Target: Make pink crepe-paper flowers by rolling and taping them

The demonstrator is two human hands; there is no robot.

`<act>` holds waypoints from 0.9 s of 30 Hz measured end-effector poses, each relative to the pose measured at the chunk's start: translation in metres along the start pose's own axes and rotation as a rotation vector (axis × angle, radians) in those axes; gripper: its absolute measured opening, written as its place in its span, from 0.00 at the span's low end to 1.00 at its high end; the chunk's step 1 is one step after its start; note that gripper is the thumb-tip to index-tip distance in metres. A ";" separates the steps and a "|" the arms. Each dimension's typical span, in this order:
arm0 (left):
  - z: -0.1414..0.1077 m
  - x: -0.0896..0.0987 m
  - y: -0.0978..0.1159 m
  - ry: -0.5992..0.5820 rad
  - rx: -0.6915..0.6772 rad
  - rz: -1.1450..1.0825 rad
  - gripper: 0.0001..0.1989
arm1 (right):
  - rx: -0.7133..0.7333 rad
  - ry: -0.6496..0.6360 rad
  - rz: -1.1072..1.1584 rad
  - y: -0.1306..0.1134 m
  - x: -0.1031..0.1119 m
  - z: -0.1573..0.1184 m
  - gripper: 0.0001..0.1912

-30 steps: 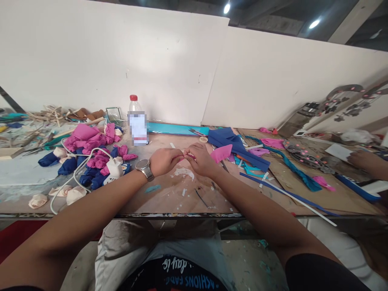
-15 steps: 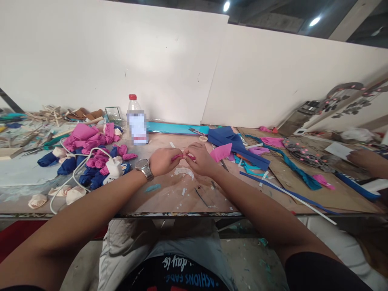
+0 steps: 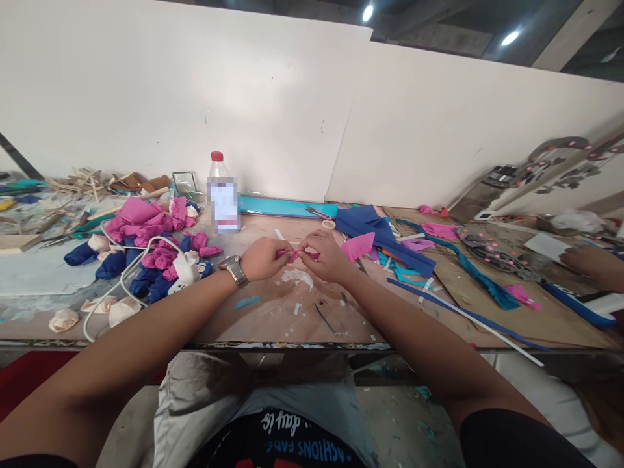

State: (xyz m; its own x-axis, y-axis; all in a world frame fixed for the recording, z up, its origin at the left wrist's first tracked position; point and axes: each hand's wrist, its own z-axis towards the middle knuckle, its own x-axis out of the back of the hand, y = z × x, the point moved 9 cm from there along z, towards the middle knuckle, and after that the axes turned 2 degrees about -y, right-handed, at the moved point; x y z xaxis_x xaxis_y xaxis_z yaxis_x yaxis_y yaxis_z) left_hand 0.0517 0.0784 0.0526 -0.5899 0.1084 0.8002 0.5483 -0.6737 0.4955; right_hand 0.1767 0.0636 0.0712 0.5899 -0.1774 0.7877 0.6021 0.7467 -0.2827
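Note:
Both hands meet above the middle of the table, pinching one small piece of pink material [image 3: 294, 255] between them. My left hand [image 3: 264, 260], with a metal watch on its wrist, is closed on the left end of the piece. The right end is pinched in the fingers of my right hand [image 3: 322, 256]. Just right of my right hand lies a flat pink piece [image 3: 359, 246]. A whitish patch [image 3: 298, 279] marks the table below the hands.
Pink [image 3: 134, 221] and blue [image 3: 111, 265] crumpled bundles lie left with a white cable [image 3: 119, 283]. Behind stands a bottle [image 3: 217, 166] by a phone [image 3: 225, 207]. Scissors [image 3: 319, 213] and blue strips [image 3: 409, 250] lie right; another person's hand [image 3: 585, 259] is far right.
More of the pink piece shows between my fingertips, which have parted slightly. The whole view has shifted a little.

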 end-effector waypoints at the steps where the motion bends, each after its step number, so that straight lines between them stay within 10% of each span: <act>1: 0.000 0.000 -0.001 -0.004 0.002 -0.020 0.16 | 0.000 0.002 0.000 0.001 0.000 0.000 0.07; 17: 0.005 -0.005 -0.009 -0.076 0.022 -0.087 0.18 | 0.027 0.021 0.055 0.002 0.002 0.001 0.09; 27: 0.003 -0.030 -0.026 -0.257 0.267 -0.679 0.07 | 0.084 0.038 0.063 -0.002 0.004 0.001 0.09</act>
State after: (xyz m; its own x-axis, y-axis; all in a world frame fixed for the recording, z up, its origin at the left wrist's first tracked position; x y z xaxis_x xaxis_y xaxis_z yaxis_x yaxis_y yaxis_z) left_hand 0.0568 0.0945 0.0170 -0.7094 0.6232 0.3292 0.2591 -0.2037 0.9441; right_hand 0.1777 0.0621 0.0755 0.6461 -0.1513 0.7481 0.5171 0.8077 -0.2832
